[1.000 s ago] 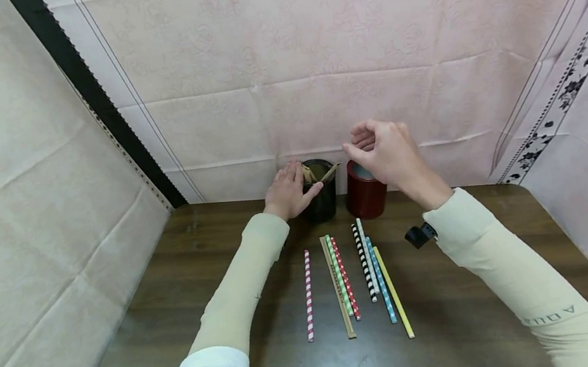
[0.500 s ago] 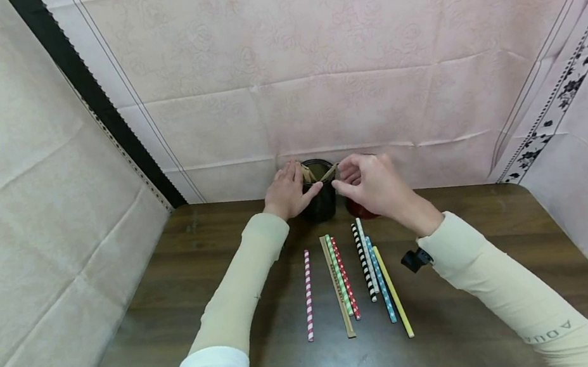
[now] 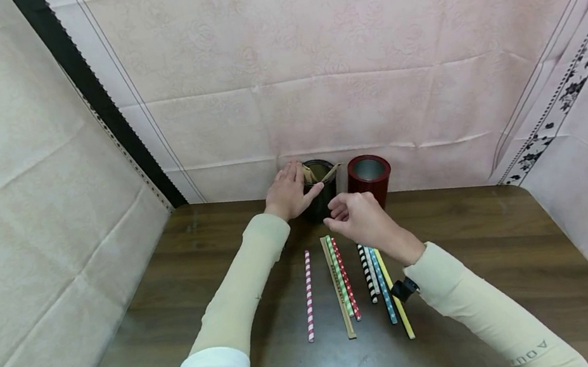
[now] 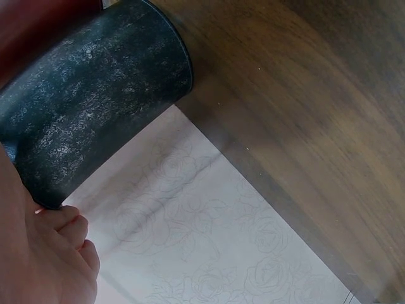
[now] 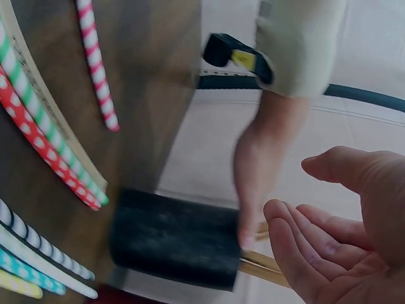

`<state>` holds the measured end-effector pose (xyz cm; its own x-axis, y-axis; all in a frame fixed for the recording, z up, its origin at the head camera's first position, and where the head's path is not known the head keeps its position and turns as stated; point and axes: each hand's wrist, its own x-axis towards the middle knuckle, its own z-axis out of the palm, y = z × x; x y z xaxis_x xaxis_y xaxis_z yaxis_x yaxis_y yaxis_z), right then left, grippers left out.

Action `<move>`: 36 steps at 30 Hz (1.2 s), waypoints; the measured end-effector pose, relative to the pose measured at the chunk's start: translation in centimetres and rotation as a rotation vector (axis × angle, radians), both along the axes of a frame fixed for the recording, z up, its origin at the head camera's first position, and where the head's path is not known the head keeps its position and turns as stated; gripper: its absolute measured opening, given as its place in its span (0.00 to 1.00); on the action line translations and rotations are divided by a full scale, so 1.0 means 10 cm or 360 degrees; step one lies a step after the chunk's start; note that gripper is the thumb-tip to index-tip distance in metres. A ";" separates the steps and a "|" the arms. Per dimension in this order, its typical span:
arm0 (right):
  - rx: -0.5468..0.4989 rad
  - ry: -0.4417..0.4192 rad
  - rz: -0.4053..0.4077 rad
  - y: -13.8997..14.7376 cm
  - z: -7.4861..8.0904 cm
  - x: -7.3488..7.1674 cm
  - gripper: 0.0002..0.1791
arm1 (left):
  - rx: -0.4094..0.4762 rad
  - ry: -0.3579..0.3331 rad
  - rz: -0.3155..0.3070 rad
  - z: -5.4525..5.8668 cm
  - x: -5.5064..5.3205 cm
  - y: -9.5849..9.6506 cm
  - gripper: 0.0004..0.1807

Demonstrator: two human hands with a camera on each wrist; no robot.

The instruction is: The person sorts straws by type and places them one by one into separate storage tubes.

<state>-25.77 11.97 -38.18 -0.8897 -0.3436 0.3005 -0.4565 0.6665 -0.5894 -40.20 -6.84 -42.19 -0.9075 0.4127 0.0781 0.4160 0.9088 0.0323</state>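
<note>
My left hand holds the black cup at its rim, thumb across the near side. In the left wrist view, its curled fingers meet the rim. Tan strips stick up out of the cup. Nothing is in my right hand, whose fingers are loosely bent, just in front of the cups and above the far ends of several paper straws. Nearest to it are a red dotted straw, a green striped straw and a black striped straw.
A dark red cup stands right of the black one, by the cloth backdrop. On the wooden table also lie a pink striped straw, a tan strip, a blue straw and a yellow straw.
My right hand has come from above the red cup, down past the black cup, and toward the straws, uncovering the red cup. The left hand stays at the black cup.
</note>
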 end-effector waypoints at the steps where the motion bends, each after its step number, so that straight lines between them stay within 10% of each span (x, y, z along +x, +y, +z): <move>1: -0.0002 -0.0010 0.0010 -0.01 -0.05 0.00 0.15 | 0.0004 0.0000 -0.0002 0.00 0.00 0.00 0.52; 21: 0.0049 -0.0248 -0.0047 -0.18 -0.91 -0.03 0.12 | 0.0038 0.0012 -0.0031 -0.01 0.00 -0.01 0.51; 36: 0.0210 -0.0473 -0.0090 -0.24 -0.98 -0.11 0.09 | 0.0022 0.0012 -0.0017 -0.01 -0.01 0.00 0.51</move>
<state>-26.88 9.59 -48.00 -0.9505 -0.3100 -0.0193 -0.2375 0.7654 -0.5982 -40.27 -6.82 -42.30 -0.9025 0.4211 0.0904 0.4259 0.9038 0.0418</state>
